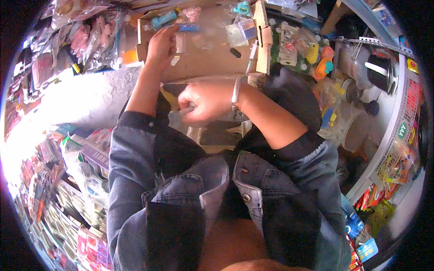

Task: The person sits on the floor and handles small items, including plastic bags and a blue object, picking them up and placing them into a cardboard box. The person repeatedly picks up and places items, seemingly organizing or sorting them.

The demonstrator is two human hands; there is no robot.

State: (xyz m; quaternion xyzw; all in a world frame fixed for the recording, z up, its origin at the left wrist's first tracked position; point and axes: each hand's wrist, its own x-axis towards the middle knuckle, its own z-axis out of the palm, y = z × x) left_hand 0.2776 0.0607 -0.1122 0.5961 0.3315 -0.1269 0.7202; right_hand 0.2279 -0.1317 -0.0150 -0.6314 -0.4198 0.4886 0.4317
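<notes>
My left hand (161, 45) reaches into a shallow cardboard box (203, 67), its fingertips at the near end of a blue packet (188, 27). Whether the fingers grip the packet cannot be made out. My right hand (206, 103) is curled into a loose fist in front of the box, above my lap. A small greyish thing (192, 106) shows between its thumb and fingers, too blurred to name. Inside the box lie a teal item (164, 19), a clear-lidded case (248, 28), a small black oval piece (235, 53) and a syringe (253, 50) along the right wall.
Plastic-wrapped goods (98, 37) crowd the left of the box. Bagged toys, among them an orange one (323, 67), fill the right side. A metal shelf frame (390, 111) curves along the right edge. Stacked notebooks and packets (78, 200) stand at lower left.
</notes>
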